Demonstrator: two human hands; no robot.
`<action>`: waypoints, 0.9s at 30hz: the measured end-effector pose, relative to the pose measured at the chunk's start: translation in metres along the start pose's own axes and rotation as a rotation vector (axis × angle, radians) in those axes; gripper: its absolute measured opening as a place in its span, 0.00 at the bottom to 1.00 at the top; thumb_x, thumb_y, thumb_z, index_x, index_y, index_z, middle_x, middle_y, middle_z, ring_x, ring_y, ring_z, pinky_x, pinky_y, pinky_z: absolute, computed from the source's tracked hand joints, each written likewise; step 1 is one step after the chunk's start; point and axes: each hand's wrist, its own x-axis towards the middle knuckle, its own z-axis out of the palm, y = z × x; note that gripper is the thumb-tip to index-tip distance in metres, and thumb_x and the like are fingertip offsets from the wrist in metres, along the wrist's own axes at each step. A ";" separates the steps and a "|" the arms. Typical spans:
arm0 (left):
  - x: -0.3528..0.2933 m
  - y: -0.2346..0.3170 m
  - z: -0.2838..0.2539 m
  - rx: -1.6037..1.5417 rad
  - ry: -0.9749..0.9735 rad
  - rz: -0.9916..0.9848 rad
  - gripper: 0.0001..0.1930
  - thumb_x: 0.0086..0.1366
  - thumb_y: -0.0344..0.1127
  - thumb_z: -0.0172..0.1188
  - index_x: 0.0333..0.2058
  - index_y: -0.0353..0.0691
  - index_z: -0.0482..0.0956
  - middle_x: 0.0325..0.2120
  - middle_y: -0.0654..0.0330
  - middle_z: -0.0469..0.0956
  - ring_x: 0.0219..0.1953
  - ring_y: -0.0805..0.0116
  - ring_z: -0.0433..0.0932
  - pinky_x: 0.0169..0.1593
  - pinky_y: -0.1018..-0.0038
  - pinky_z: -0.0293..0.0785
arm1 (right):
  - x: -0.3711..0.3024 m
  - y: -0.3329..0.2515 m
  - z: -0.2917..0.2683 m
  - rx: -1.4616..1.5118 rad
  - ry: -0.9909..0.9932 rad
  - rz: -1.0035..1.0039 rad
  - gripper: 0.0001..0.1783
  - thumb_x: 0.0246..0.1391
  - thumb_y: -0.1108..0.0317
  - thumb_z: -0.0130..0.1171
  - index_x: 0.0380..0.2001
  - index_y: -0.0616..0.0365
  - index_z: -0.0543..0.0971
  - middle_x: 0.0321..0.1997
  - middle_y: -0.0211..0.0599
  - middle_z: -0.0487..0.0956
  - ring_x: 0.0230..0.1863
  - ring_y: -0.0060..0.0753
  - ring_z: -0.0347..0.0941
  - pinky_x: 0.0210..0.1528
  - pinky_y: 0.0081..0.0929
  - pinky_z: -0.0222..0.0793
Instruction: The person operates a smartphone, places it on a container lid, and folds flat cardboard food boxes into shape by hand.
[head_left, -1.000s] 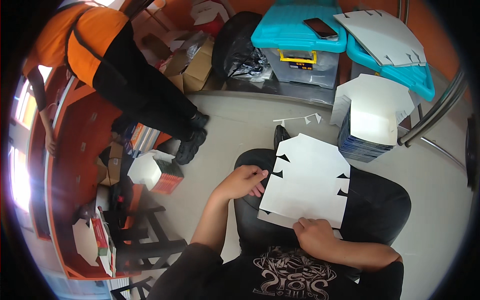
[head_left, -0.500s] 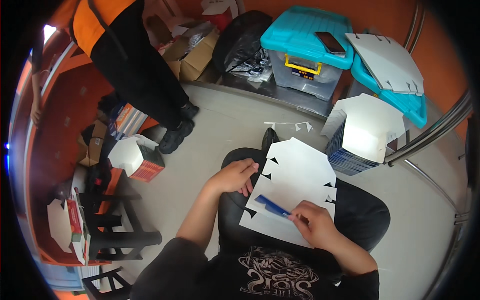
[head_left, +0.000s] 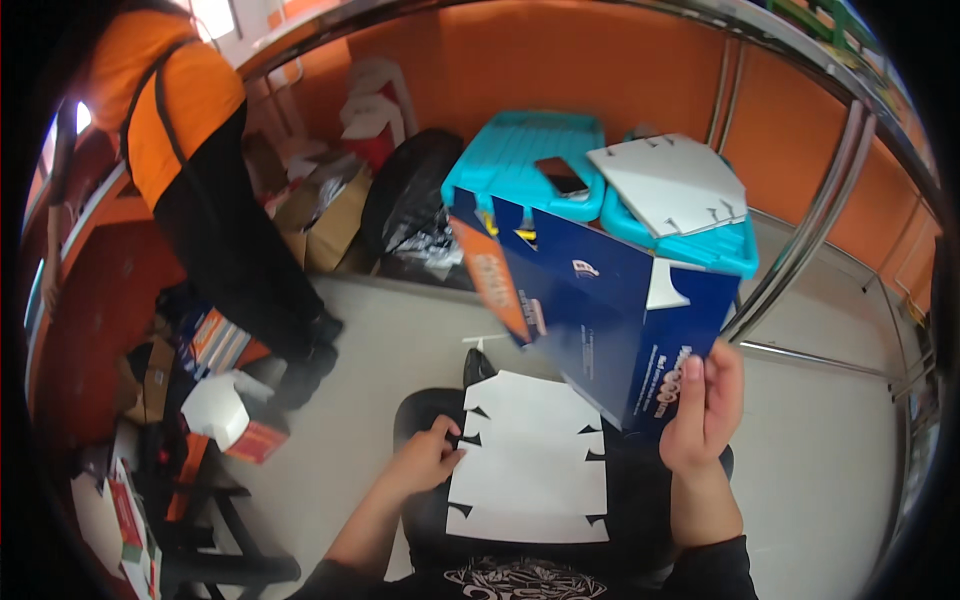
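The step in hand looks to be lifting and carrying one card: the person's right hand (head_left: 705,410) pinches the near edge of a blue sheet (head_left: 610,320) between thumb and fingers, holding it tilted in the air, beyond and to the right of the white sheet (head_left: 530,460). The left hand (head_left: 425,455) is at the white sheet's left edge, fingers curled; whether they grip it, one cannot tell. The next move seems to call for a steady pinch, as the blue sheet hangs from one edge.

The white sheet lies notched and flat on the lap (head_left: 640,500). Beyond it are teal lids (head_left: 525,140), a phone (head_left: 562,178), pale boards (head_left: 675,180) and an orange wall (head_left: 560,70). Left of it, on pale floor (head_left: 390,330), are a red box (head_left: 255,442) and, farther off, a co-worker (head_left: 205,170).
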 end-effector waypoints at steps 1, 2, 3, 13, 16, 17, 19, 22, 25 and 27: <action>-0.001 0.004 0.001 0.016 0.007 0.023 0.18 0.71 0.33 0.66 0.52 0.34 0.70 0.19 0.52 0.81 0.23 0.52 0.83 0.30 0.61 0.74 | 0.010 -0.001 0.001 -0.002 0.018 -0.023 0.13 0.79 0.74 0.44 0.58 0.70 0.71 0.46 0.39 0.84 0.40 0.16 0.76 0.46 0.16 0.71; -0.003 0.007 0.002 0.020 0.260 0.101 0.15 0.72 0.32 0.65 0.50 0.34 0.71 0.17 0.57 0.78 0.19 0.61 0.78 0.26 0.66 0.71 | 0.017 -0.002 0.003 0.150 0.003 0.043 0.13 0.79 0.73 0.44 0.57 0.70 0.71 0.46 0.39 0.84 0.40 0.15 0.76 0.46 0.16 0.71; -0.005 0.014 -0.001 0.017 0.512 0.176 0.11 0.73 0.31 0.65 0.47 0.33 0.73 0.15 0.63 0.76 0.14 0.71 0.74 0.22 0.72 0.67 | 0.024 -0.004 0.006 0.304 -0.019 0.110 0.13 0.80 0.72 0.44 0.57 0.70 0.72 0.46 0.39 0.85 0.40 0.14 0.77 0.46 0.15 0.71; -0.035 0.185 -0.108 0.126 0.620 0.904 0.31 0.58 0.37 0.78 0.57 0.32 0.77 0.53 0.47 0.81 0.57 0.52 0.78 0.62 0.59 0.70 | 0.008 0.018 0.021 0.168 -0.182 0.181 0.13 0.79 0.68 0.49 0.47 0.65 0.81 0.29 0.23 0.79 0.28 0.11 0.66 0.33 0.14 0.62; -0.048 0.209 -0.112 -0.015 0.317 0.659 0.17 0.68 0.35 0.70 0.51 0.32 0.82 0.42 0.52 0.86 0.46 0.63 0.83 0.53 0.68 0.76 | 0.011 0.026 0.023 0.202 -0.306 0.129 0.13 0.78 0.66 0.51 0.48 0.65 0.80 0.28 0.27 0.81 0.27 0.12 0.69 0.32 0.16 0.64; -0.051 0.215 -0.111 -0.139 0.150 0.477 0.12 0.72 0.34 0.67 0.49 0.31 0.83 0.37 0.54 0.87 0.41 0.68 0.84 0.49 0.71 0.77 | 0.012 0.026 0.024 0.217 -0.299 0.136 0.13 0.78 0.66 0.51 0.48 0.65 0.80 0.28 0.27 0.81 0.27 0.12 0.69 0.32 0.16 0.64; -0.042 0.212 -0.110 -0.192 0.147 0.538 0.11 0.78 0.34 0.60 0.45 0.29 0.84 0.30 0.60 0.86 0.34 0.78 0.81 0.42 0.78 0.76 | 0.016 0.025 0.024 0.255 -0.384 0.144 0.14 0.78 0.65 0.52 0.50 0.67 0.80 0.31 0.32 0.85 0.30 0.15 0.76 0.34 0.18 0.68; -0.033 0.218 -0.116 -0.485 -0.062 0.397 0.13 0.81 0.36 0.57 0.44 0.30 0.84 0.33 0.67 0.83 0.35 0.84 0.76 0.40 0.81 0.72 | 0.018 0.022 0.019 0.274 -0.425 0.153 0.20 0.78 0.60 0.51 0.54 0.69 0.79 0.36 0.38 0.87 0.32 0.20 0.81 0.36 0.20 0.72; -0.022 0.227 -0.122 -0.551 -0.271 0.357 0.13 0.81 0.37 0.57 0.43 0.31 0.84 0.34 0.67 0.83 0.36 0.85 0.76 0.41 0.82 0.72 | 0.009 0.028 0.024 0.205 -0.359 0.055 0.38 0.78 0.40 0.42 0.54 0.73 0.79 0.36 0.40 0.85 0.30 0.23 0.77 0.36 0.21 0.70; -0.019 0.238 -0.121 -0.570 -0.326 0.325 0.14 0.81 0.37 0.57 0.43 0.31 0.84 0.34 0.68 0.82 0.37 0.85 0.76 0.42 0.82 0.72 | 0.009 0.028 0.025 0.207 -0.372 0.041 0.42 0.78 0.38 0.40 0.56 0.74 0.78 0.39 0.44 0.86 0.33 0.30 0.81 0.39 0.26 0.74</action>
